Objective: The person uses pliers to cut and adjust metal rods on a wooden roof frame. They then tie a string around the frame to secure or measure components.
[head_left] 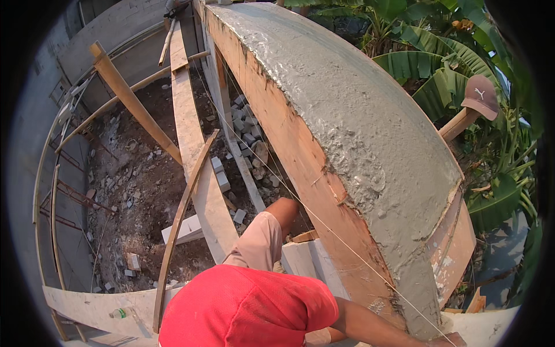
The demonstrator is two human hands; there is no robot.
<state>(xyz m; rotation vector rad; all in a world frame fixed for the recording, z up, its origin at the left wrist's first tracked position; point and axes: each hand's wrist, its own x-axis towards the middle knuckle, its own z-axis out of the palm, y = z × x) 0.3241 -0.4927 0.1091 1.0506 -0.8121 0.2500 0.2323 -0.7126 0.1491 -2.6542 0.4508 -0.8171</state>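
My right arm, from a red sleeve, reaches to the lower right. My right hand (453, 340) is at the bottom edge of the picture, by the near end of the wet grey concrete (370, 133). A thin pale string (347, 246) runs along the concrete's wooden form board (300, 156) and reaches that hand. The fingers are mostly cut off, so I cannot see whether they grip the string. My left hand is out of view. My bent knee (283, 213), below light shorts, is beside the form board.
On the left, long planks (188, 110) and a leaning timber (133, 95) span a rubble-strewn pit. Loose blocks (219, 173) lie below. A plastic bottle (118, 313) rests on the near-left board. At right, a brown cap (481, 97) hangs on a wooden post before banana plants (428, 63).
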